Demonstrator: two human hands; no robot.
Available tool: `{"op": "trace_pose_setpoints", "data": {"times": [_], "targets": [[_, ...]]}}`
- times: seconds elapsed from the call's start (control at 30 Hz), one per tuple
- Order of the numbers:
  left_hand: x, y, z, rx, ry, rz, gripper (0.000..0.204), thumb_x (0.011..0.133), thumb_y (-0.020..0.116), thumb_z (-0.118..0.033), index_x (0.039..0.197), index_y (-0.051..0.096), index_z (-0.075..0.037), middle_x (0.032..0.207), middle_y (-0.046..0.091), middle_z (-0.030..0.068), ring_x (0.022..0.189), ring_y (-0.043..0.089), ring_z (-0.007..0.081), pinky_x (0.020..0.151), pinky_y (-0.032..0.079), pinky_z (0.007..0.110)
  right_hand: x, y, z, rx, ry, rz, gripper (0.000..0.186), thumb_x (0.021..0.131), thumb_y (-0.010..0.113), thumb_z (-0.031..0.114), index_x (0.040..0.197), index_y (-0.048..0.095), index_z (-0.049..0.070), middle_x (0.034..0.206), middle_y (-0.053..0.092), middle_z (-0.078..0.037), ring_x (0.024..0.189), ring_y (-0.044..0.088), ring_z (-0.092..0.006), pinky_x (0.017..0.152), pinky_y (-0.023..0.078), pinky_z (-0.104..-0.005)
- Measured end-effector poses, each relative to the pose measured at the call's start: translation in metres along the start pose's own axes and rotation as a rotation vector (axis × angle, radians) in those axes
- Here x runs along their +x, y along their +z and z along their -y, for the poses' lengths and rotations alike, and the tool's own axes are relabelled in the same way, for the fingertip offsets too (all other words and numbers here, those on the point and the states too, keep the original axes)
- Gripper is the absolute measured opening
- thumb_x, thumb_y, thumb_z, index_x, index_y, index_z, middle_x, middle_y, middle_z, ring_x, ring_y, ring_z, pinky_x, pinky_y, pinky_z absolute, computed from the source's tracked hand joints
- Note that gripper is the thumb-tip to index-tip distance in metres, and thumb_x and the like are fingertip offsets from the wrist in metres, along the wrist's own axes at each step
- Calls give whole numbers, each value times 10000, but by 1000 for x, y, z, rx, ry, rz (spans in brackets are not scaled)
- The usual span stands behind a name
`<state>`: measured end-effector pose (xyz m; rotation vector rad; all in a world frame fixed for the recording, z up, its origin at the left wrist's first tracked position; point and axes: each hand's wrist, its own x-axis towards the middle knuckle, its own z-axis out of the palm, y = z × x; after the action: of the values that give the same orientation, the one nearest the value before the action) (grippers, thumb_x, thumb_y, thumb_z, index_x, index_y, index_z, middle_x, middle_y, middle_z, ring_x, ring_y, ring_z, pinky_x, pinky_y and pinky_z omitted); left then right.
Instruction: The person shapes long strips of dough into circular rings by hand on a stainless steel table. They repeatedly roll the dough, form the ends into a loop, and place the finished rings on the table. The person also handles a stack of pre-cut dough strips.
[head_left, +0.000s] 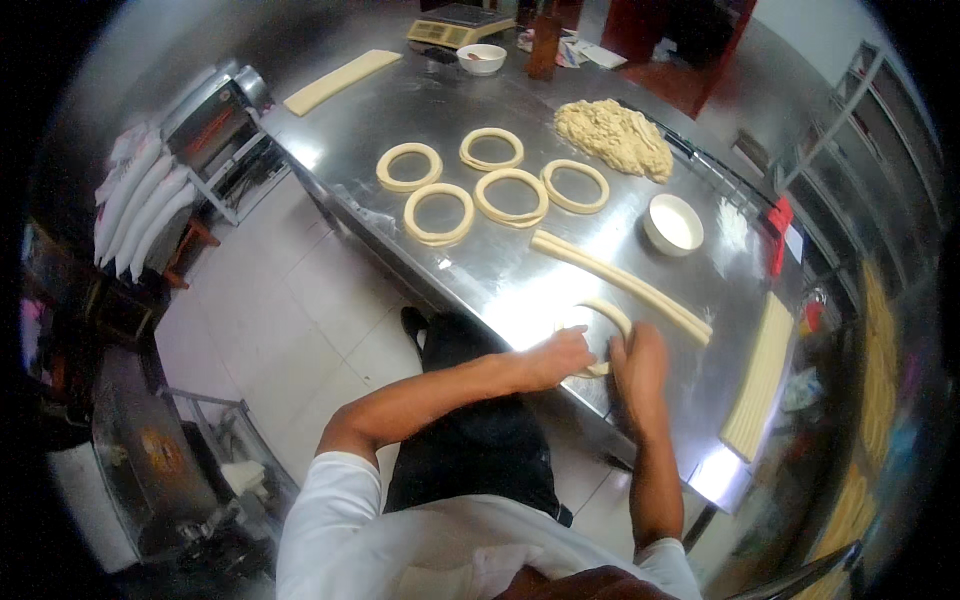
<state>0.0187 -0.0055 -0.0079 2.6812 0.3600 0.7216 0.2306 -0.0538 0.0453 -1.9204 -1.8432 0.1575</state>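
Note:
A dough ring [607,310] lies at the near edge of the steel table, partly covered by both my hands. My left hand [560,358] has its fingers curled in on the ring's left side. On the opposite side, my right hand [640,368] grips the dough between thumb and fingers. Just beyond them, a pair of long dough strips [622,284] lies side by side at a slant. Several finished-looking rings stand farther left, among them a near ring [438,238] and a middle ring [512,220].
A white bowl of pale powder [676,226] stands right of the rings, before a lumpy dough mass [613,138]. Strips of dough [757,380] lie at the right edge, a flat slab [342,82] at the far left. A scale [460,26] and small bowl [482,62] stand at the back.

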Motion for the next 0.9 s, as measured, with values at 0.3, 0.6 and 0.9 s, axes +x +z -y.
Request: {"op": "trace_pose_setpoints", "data": {"times": [0.3,0.6,0.9], "targets": [[37,-46,-6,220,-604,-240,570,896,774,-377,1227,628,64,1086,646,203,1048,621,381,910,518,505,0,23,-25,296,77,-139,205,918,726,96,1041,631,-38,931,684,-189,848,683,-330,754,538,-465],[35,-39,29,-198,-862,-394,329,920,774,-262,991,648,33,950,704,182,869,689,327,768,573,451,32,20,-11,1240,216,-26,302,1017,614,23,1317,585,-1,1107,698,-120,743,675,-146,621,567,-294],[-50,-86,77,-1427,-968,-599,181,1047,649,-210,1050,664,-30,808,651,46,625,654,162,540,590,355,93,27,87,1142,251,366,343,1024,642,134,1326,627,-29,1091,696,-80,785,643,-122,630,521,-267]]}}
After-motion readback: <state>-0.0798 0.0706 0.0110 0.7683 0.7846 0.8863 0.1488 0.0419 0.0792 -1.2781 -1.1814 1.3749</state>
